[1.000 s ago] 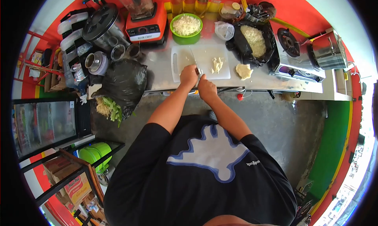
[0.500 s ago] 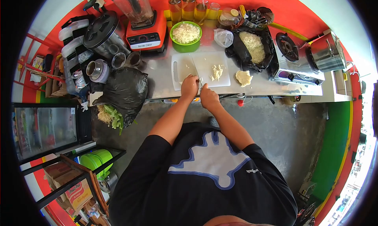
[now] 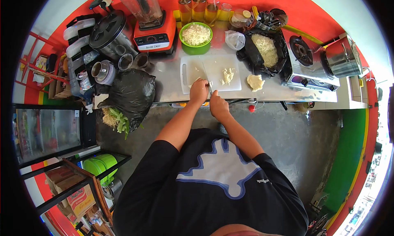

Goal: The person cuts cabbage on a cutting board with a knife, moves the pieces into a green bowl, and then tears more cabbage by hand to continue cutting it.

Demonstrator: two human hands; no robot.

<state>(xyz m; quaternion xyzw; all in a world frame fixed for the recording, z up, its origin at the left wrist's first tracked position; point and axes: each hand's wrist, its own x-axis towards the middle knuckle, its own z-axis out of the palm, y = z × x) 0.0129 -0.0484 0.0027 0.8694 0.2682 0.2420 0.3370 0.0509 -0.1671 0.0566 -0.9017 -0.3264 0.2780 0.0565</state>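
The right hand (image 3: pixel 220 106) has its fingers curled closed round the knife (image 3: pixel 210 87), its blade reaching beyond them over the board (image 3: pixel 189 71). The left hand (image 3: pixel 199 91) bunches beside it, hold hidden. Probably light, stiff, sharp; best gripped by the handle.

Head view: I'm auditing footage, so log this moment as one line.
right hand: holding knife | left hand: beside knife, contents unclear | strips: on board, right of knife | bowl: behind board
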